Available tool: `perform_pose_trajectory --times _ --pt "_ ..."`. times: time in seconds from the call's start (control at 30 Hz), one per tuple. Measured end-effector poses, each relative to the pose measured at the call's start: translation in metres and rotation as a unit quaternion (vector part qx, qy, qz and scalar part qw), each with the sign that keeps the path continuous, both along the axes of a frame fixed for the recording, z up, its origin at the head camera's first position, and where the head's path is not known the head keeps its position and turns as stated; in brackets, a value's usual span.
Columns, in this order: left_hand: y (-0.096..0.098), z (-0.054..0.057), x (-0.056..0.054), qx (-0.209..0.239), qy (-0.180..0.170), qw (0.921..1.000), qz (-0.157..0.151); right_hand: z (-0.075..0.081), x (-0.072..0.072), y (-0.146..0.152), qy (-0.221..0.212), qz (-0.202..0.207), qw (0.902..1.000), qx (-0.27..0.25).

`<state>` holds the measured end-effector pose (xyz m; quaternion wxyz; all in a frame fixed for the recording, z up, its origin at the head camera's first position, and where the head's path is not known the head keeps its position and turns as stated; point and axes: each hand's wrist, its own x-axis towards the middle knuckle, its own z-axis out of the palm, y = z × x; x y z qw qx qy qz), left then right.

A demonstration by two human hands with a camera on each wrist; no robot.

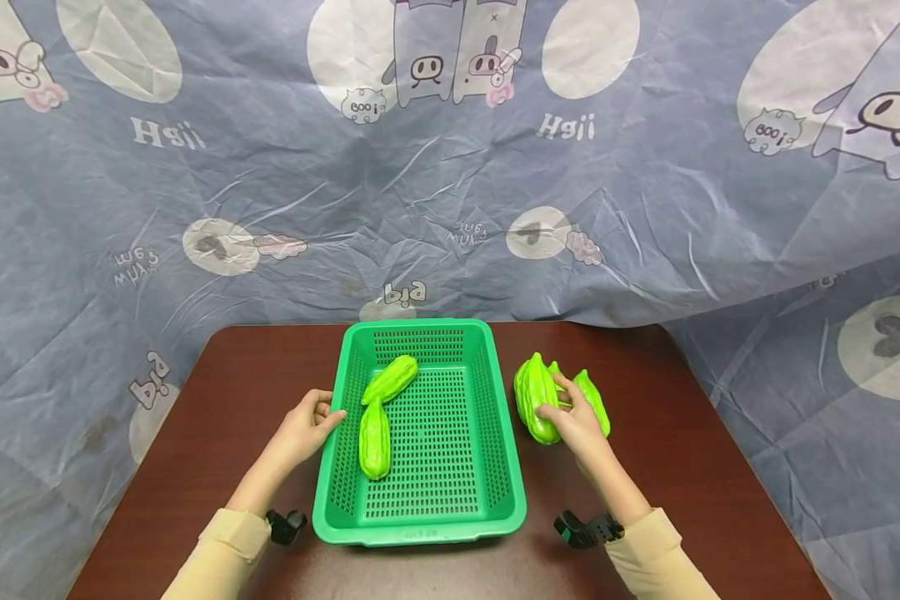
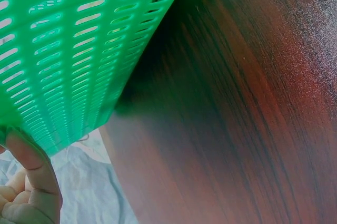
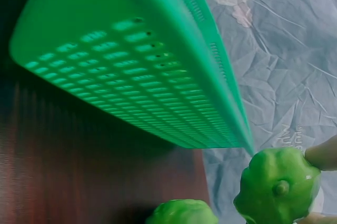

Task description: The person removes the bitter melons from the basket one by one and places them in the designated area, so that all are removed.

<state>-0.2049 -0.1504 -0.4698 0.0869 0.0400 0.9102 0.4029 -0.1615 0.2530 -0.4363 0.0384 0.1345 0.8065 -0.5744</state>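
Note:
A green plastic basket (image 1: 423, 533) stands on the table with two light-green bitter melons inside, an upper one (image 1: 392, 379) and a lower one (image 1: 375, 442), along its left side. My left hand (image 1: 309, 425) holds the basket's left rim, thumb over the edge; in the left wrist view its curled fingers (image 2: 31, 166) lie against the slotted wall. Right of the basket, my right hand (image 1: 576, 421) pinches a bitter melon (image 1: 538, 404) between thumb and fingers. That held melon (image 3: 279, 187) appears end-on in the right wrist view. More bitter melons lie beside it, one (image 1: 594, 400) partly behind the hand.
The dark reddish-brown table (image 1: 262, 358) reaches to a blue-grey cartoon-print cloth (image 1: 420, 183) hanging behind it. Another melon (image 3: 181, 213) sits low in the right wrist view, near the basket's outer wall. Black straps are on both wrists.

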Motion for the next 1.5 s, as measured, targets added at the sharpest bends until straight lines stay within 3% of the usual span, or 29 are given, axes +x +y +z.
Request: perform_pose_trajectory --times 0.67,1.17,1.5 --pt "0.001 0.002 0.000 0.001 -0.006 1.0000 0.000 -0.037 0.033 -0.004 -0.011 0.021 0.9990 0.039" --pt "0.000 0.002 0.002 0.002 -0.005 1.0000 -0.002 -0.059 0.046 -0.003 -0.005 0.019 0.9985 0.051" --pt "0.000 0.002 0.001 0.000 -0.004 1.0000 -0.004 -0.064 0.050 -0.001 -0.015 0.017 0.9969 0.075"
